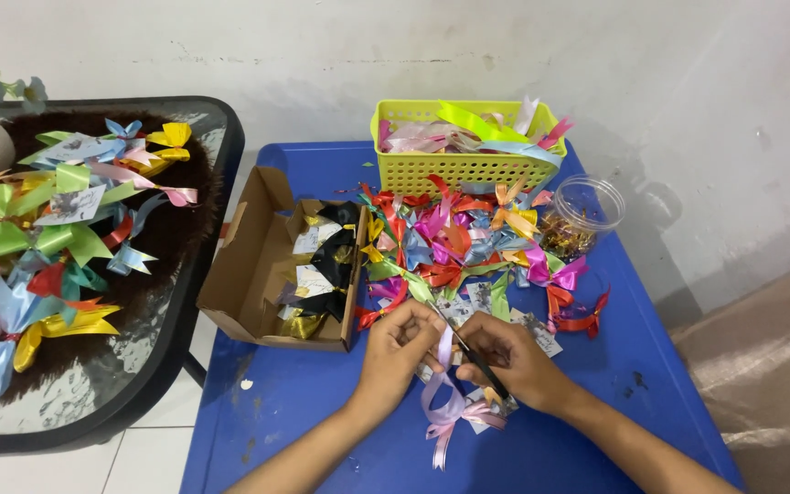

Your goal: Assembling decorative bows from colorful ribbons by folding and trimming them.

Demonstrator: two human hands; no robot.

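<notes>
Pink ribbon bow (450, 413) hangs over the blue table (322, 421), its upper strand pinched in your left hand (401, 349). Your right hand (507, 357) closes around dark scissors (479, 364). Beyond them lie colourful bows (468, 242), a cardboard box (258, 265) and a yellow basket (459, 165).

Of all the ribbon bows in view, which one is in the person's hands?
The pale pink bow at the near edge of the blue table, held between the left hand and right hand; the other bows lie untouched.
</notes>
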